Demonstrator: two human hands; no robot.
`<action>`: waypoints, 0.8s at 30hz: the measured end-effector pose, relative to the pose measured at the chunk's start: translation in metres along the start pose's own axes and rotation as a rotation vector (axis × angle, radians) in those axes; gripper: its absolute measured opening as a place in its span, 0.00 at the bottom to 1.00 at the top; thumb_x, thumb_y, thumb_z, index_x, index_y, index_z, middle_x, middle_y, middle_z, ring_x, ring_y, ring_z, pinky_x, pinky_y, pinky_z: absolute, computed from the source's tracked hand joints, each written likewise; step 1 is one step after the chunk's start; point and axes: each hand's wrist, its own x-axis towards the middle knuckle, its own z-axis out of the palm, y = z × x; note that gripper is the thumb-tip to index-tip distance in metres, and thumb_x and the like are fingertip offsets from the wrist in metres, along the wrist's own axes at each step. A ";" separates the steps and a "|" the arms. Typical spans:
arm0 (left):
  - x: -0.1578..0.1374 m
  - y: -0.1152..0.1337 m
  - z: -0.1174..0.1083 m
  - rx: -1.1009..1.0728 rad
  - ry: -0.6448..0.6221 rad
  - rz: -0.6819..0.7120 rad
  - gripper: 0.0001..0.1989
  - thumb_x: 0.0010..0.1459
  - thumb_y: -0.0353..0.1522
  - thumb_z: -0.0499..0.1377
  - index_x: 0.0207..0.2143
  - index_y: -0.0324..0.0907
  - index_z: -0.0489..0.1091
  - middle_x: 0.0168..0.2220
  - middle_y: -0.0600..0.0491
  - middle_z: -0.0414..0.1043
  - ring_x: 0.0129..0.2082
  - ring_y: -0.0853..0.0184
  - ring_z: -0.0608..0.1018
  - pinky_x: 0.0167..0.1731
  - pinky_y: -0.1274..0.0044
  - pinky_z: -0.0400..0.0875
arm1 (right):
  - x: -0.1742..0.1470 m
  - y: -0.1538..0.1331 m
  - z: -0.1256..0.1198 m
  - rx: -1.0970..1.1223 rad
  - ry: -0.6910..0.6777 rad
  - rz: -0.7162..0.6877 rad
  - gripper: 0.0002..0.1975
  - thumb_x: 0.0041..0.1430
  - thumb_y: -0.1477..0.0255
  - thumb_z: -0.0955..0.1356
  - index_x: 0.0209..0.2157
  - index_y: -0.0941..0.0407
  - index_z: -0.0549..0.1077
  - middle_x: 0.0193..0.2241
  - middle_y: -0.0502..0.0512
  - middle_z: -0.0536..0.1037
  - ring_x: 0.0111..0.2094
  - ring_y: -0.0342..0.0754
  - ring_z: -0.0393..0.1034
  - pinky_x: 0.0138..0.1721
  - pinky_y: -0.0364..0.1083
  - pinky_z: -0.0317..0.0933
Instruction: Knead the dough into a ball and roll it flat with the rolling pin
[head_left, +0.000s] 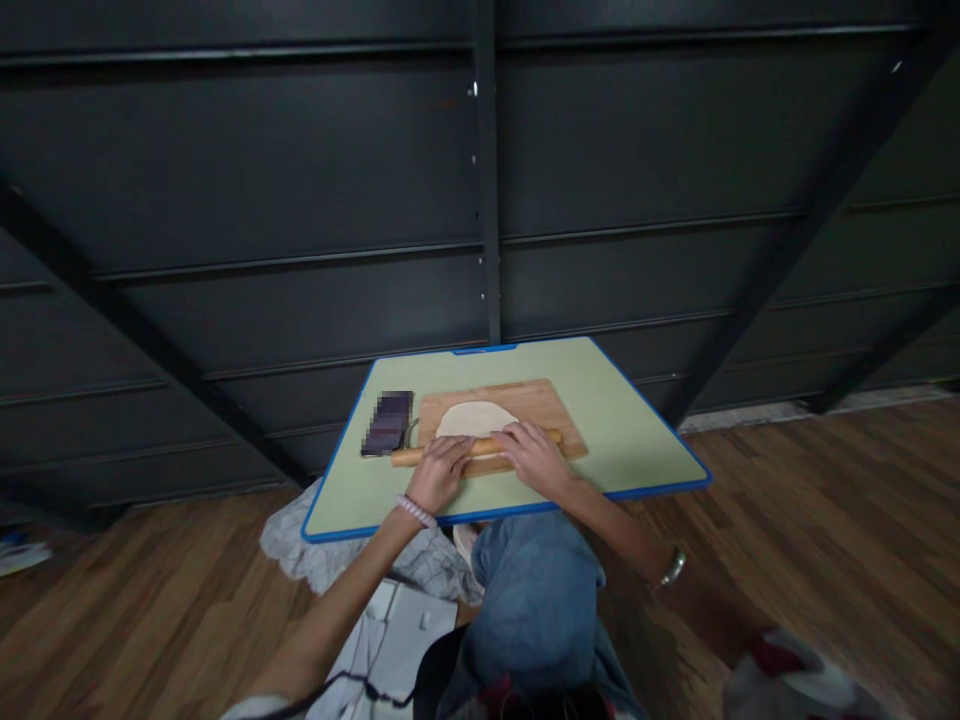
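Note:
A wooden rolling pin [407, 457] lies across a flat, pale sheet of dough [477, 414] on a wooden cutting board [551, 403]. My left hand [441, 472] rests over the pin left of its middle, fingers bent across it. On the pin's right half, my right hand [534, 457] grips from above with its fingers curled over the wood. Both hands cover parts of the pin and the dough's near edge. The pin's left end reaches past the board.
The board sits on a pale green table [637, 430] with a blue rim. A dark, pixelated phone-like slab [388, 422] lies left of the board. Behind stands a dark panelled wall [300, 180]. Crumpled cloth [296, 540] and white boxes [412, 640] are on the wooden floor.

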 end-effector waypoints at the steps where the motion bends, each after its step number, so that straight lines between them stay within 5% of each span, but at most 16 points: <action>1: 0.000 0.002 -0.003 0.035 0.009 0.014 0.15 0.59 0.27 0.50 0.48 0.41 0.69 0.44 0.46 0.73 0.45 0.61 0.73 0.45 0.65 0.68 | 0.000 -0.001 -0.004 -0.034 -0.017 0.006 0.18 0.61 0.73 0.62 0.53 0.56 0.66 0.45 0.60 0.72 0.46 0.52 0.64 0.48 0.51 0.60; 5: 0.003 0.010 -0.018 0.152 -0.003 0.055 0.16 0.61 0.27 0.47 0.47 0.42 0.69 0.45 0.45 0.71 0.47 0.61 0.71 0.46 0.66 0.66 | -0.001 0.007 -0.019 -0.034 0.012 0.197 0.18 0.63 0.71 0.58 0.53 0.58 0.64 0.46 0.63 0.72 0.47 0.53 0.65 0.48 0.50 0.59; 10: 0.019 -0.009 -0.016 0.085 -0.245 0.067 0.22 0.58 0.39 0.55 0.53 0.43 0.64 0.54 0.46 0.66 0.56 0.60 0.66 0.54 0.64 0.61 | -0.012 0.038 -0.033 0.249 0.174 0.542 0.20 0.64 0.67 0.55 0.52 0.60 0.64 0.45 0.62 0.74 0.42 0.52 0.70 0.43 0.48 0.62; 16: 0.033 -0.043 -0.002 0.162 -0.390 0.191 0.22 0.59 0.41 0.54 0.53 0.39 0.64 0.55 0.42 0.65 0.58 0.60 0.65 0.57 0.62 0.59 | -0.052 0.052 -0.034 0.546 0.227 0.596 0.21 0.62 0.63 0.56 0.48 0.61 0.67 0.41 0.62 0.76 0.41 0.51 0.70 0.43 0.49 0.63; 20: 0.037 -0.042 -0.004 0.260 -0.344 0.361 0.14 0.62 0.32 0.51 0.48 0.36 0.66 0.49 0.39 0.71 0.51 0.61 0.73 0.51 0.65 0.67 | -0.078 0.046 -0.024 0.615 0.195 0.636 0.21 0.62 0.61 0.57 0.47 0.59 0.68 0.35 0.59 0.77 0.35 0.50 0.71 0.39 0.49 0.65; 24: 0.047 -0.039 -0.003 0.300 -0.282 0.304 0.13 0.63 0.33 0.48 0.44 0.36 0.67 0.43 0.39 0.74 0.45 0.61 0.76 0.46 0.66 0.70 | -0.092 0.038 -0.016 0.707 0.194 0.651 0.20 0.62 0.60 0.57 0.46 0.58 0.68 0.30 0.55 0.76 0.31 0.48 0.70 0.33 0.47 0.65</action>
